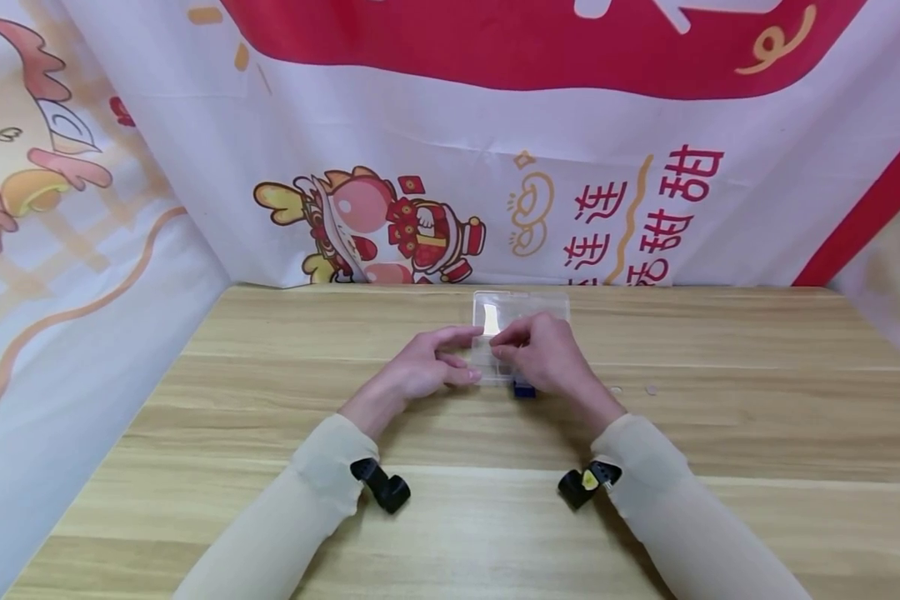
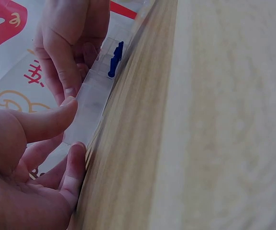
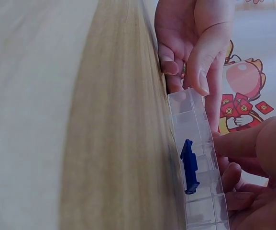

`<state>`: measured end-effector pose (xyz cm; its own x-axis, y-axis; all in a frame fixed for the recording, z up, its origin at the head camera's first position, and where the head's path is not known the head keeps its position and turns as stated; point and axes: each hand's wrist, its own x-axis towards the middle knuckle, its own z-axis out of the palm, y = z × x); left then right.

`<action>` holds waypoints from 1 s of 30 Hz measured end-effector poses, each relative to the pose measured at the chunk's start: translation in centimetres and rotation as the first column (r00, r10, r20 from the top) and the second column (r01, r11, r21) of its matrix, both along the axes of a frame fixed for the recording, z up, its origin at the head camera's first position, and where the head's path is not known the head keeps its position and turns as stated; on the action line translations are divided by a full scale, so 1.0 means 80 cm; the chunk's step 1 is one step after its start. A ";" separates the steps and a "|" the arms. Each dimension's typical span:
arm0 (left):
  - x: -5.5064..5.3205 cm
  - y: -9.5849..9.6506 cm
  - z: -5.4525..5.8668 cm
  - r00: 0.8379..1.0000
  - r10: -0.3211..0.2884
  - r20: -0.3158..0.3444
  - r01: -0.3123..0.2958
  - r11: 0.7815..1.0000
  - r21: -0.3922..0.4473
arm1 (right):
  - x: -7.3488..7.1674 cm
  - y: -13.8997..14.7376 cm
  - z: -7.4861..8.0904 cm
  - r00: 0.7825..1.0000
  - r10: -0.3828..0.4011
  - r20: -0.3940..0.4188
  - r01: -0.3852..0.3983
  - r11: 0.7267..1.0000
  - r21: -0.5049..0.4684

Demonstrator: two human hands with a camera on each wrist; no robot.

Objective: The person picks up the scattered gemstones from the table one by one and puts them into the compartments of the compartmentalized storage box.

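A clear plastic compartment box (image 1: 486, 363) lies on the table with its transparent lid (image 1: 543, 303) raised at the back. On its front wall sits a dark blue latch (image 3: 189, 166). My left hand (image 1: 425, 363) holds the box at its left end, thumb and fingers about the corner. Over the compartments, my right hand (image 1: 546, 352) has thumb and fingertips brought together, pointing down and left. Whatever may be between those fingertips is hidden. In the right wrist view, more right-hand fingers (image 3: 238, 201) lie along the box's far side.
Two small pale flat pieces, one round-looking (image 1: 651, 389) and one fainter (image 1: 617, 389), lie right of the box. The wooden table (image 1: 450, 533) ends at a printed cloth (image 1: 420, 117) behind; another cloth (image 1: 60, 350) hangs at the left. Both wrists carry black camera mounts (image 1: 381, 485).
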<state>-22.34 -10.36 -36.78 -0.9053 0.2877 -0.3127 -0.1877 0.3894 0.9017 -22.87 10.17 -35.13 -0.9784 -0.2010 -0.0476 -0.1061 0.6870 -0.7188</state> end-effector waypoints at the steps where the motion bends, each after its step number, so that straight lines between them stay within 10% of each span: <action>1: 0.000 0.000 0.000 1.000 -0.001 0.000 0.001 1.000 0.001 | 0.000 0.000 0.000 1.000 0.002 -0.002 -0.002 1.000 0.000; 30: 0.001 0.001 0.001 1.000 -0.004 -0.010 0.005 1.000 0.021 | 0.001 0.000 -0.004 1.000 0.017 -0.025 -0.017 1.000 0.018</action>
<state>-22.25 -10.27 -36.71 -0.9071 0.2981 -0.2971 -0.1766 0.3712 0.9116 -22.82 10.19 -35.44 -0.9758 -0.2169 -0.0272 -0.1354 0.6975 -0.7037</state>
